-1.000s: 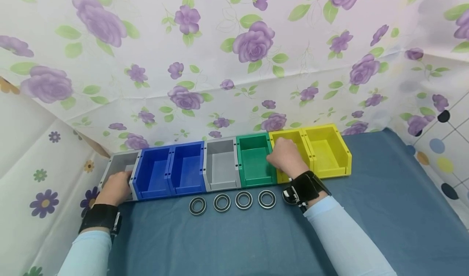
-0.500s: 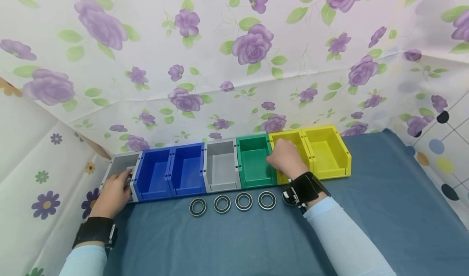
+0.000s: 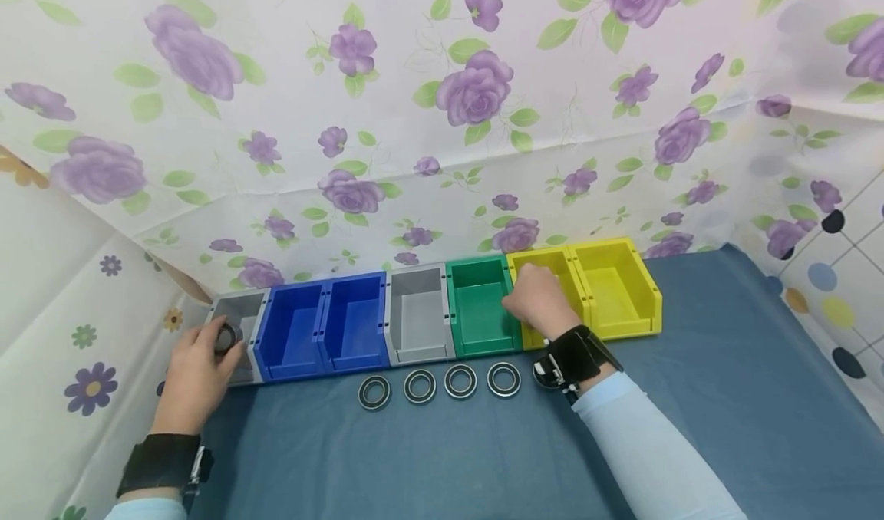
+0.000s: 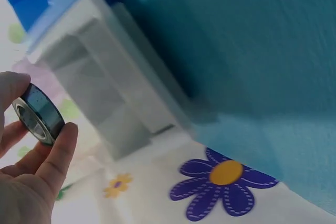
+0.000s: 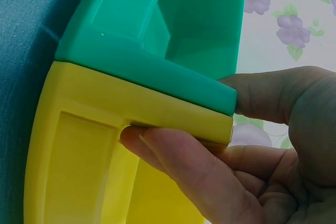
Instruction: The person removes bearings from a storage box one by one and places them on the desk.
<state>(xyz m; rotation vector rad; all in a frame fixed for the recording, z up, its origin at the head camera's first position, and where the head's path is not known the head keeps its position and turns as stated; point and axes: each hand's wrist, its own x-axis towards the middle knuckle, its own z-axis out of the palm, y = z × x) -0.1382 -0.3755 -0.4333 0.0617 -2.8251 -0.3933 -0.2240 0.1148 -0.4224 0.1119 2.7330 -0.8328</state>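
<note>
My left hand point(image 3: 196, 378) pinches a dark ball bearing point(image 3: 225, 339) between thumb and fingers, above the grey bin point(image 3: 257, 327) at the row's left end. In the left wrist view, the bearing point(image 4: 44, 113) is tilted on its edge, apart from the bin. Over at the right, my right hand point(image 3: 541, 296) grips the adjoining walls of the green bin point(image 3: 483, 299) and the left yellow bin point(image 3: 583, 311). The right wrist view has the thumb on the green side and the fingers point(image 5: 184, 156) inside the yellow one.
Between the end bins stand two blue bins point(image 3: 353, 319) and another grey bin point(image 3: 418, 313); a second yellow bin point(image 3: 615, 286) ends the row. Several bearings point(image 3: 460, 380) lie in front on the blue cloth point(image 3: 414, 459), one partly under my right wrist. A flowered sheet point(image 3: 387, 121) hangs behind.
My left hand has lifted out of the left grey bin and drawn back toward me, with the bearing now in its fingers. The right hand keeps its grip on the bin walls.
</note>
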